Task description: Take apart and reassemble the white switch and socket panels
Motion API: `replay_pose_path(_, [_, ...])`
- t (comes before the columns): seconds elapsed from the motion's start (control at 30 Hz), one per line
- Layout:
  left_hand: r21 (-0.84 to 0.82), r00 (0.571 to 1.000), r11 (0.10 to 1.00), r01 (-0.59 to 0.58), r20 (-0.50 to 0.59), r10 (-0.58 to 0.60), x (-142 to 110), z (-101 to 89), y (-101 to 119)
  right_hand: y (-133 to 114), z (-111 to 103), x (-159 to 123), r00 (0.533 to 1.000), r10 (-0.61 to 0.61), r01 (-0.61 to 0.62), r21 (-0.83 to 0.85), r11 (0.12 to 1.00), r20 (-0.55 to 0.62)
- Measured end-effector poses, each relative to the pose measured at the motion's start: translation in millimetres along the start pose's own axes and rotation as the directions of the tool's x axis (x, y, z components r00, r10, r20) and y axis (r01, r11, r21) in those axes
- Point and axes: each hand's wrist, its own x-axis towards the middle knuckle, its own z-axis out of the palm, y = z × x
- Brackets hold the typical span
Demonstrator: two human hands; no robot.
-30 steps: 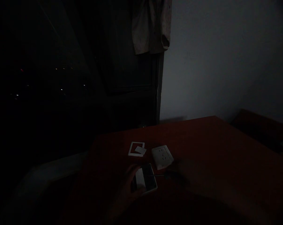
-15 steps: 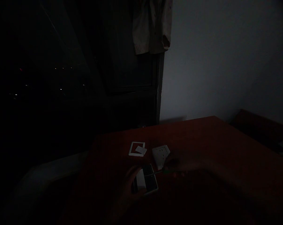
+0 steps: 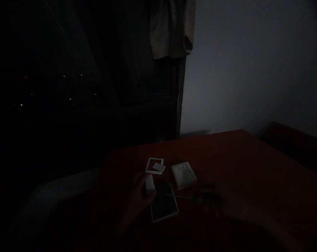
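Note:
In dim light, my left hand point(image 3: 137, 198) is closed around a white rectangular switch piece point(image 3: 149, 184), thumb on its near end and fingers at its far side. Just right of that piece lies a square switch plate point(image 3: 161, 207) with a dark inside and a thin white rim. My right hand point(image 3: 216, 198) grips a screwdriver point(image 3: 183, 197); its thin shaft points left over the plate's right rim. Whether the tip touches the plate I cannot tell. Beyond the screwdriver sits a white wall socket point(image 3: 184, 175) with dark slots, face up.
A white square frame point(image 3: 148, 166) lies farther back on the reddish table point(image 3: 216, 150), with a small white rectangular piece point(image 3: 159, 167) across its corner. A pale wall point(image 3: 239, 70) stands behind, beside a dark window point(image 3: 69, 122) and hanging cloth point(image 3: 171, 31).
My left hand has lifted the white piece off the plate and moved it up and left, uncovering the dark inside. My right hand has drawn back right with the screwdriver, after moving in over the socket.

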Motion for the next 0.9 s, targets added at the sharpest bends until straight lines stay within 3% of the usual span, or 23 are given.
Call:
replay_pose_path(0.23, [-0.032,0.997,0.997,-0.076,-0.011,0.076,57.8,1.9,-10.1,22.4,16.6,-6.6,0.997,0.057,-0.054,0.061,0.997,-0.05])
replay_pose_path(0.4, [-0.031,0.997,0.996,-0.08,-0.007,0.08,67.6,9.1,-12.4,30.9,20.7,-11.1,0.993,0.073,-0.064,0.101,0.993,-0.089])
replay_pose_path(0.53, [-0.036,0.996,0.995,-0.088,-0.008,0.087,53.7,4.5,-10.3,24.6,14.7,-18.6,0.989,0.083,-0.072,0.088,0.993,-0.126])
replay_pose_path(0.63, [-0.063,0.998,0.996,-0.067,0.012,0.068,33.7,-2.7,-4.6,10.7,8.8,-23.9,0.988,0.029,-0.009,0.124,0.992,-0.154])
replay_pose_path(0.8, [-0.214,0.972,0.976,-0.03,0.222,0.079,-6.7,-10.8,8.4,-9.6,0.6,-26.9,0.977,-0.143,0.165,0.136,0.977,-0.159])
replay_pose_path(0.9, [-0.26,0.965,0.965,0.033,0.259,0.037,-25.3,-5.9,11.3,-16.9,-5.1,-26.0,0.956,-0.221,0.229,0.025,0.973,-0.191])
